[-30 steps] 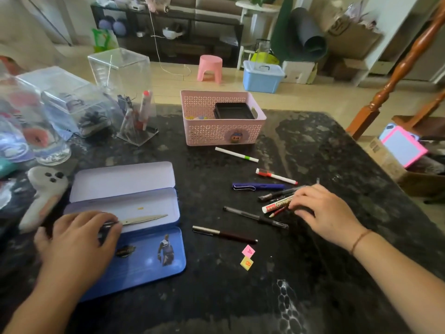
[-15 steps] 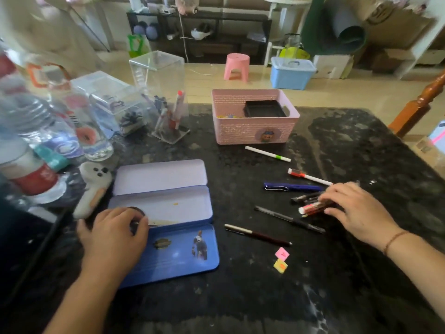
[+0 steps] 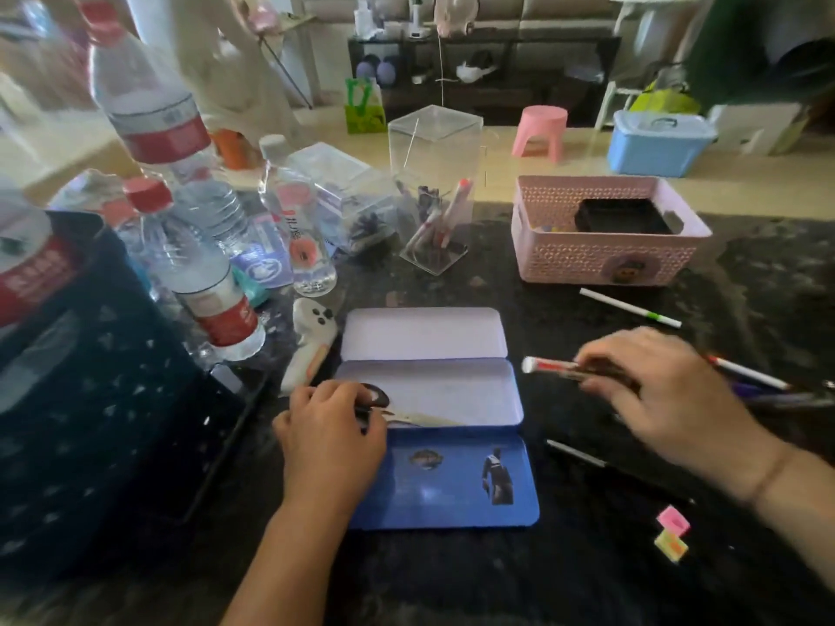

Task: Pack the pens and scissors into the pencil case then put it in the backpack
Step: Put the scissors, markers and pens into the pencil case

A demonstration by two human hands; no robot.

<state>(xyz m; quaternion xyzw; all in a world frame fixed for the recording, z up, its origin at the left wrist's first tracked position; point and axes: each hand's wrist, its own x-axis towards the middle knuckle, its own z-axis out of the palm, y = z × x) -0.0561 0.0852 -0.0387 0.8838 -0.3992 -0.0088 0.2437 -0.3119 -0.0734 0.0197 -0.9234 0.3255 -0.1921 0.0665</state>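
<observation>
Backpack (image 3: pixel 81 399), dark and large, stands at the near left on the counter (image 3: pixel 587 576), and the pencil case (image 3: pixel 433 395) lies open just right of it, its long axis running left to right. Left hand (image 3: pixel 332 433) curls on the scissors (image 3: pixel 397 411) inside the case tray. Right hand (image 3: pixel 664 390) pinches a bundle of pens (image 3: pixel 555 368) just right of the case, nearer to it than the loose pens farther right, with bare counter between.

In front of me the dark speckled tabletop (image 3: pixel 452 576) carries the open blue pencil case (image 3: pixel 452 481), a pink basket (image 3: pixel 601 264), water bottles (image 3: pixel 212 305), a clear acrylic box (image 3: pixel 433 173), a white-green pen (image 3: pixel 630 308), a black pen (image 3: pixel 576 454) and two small erasers (image 3: pixel 672 533).
</observation>
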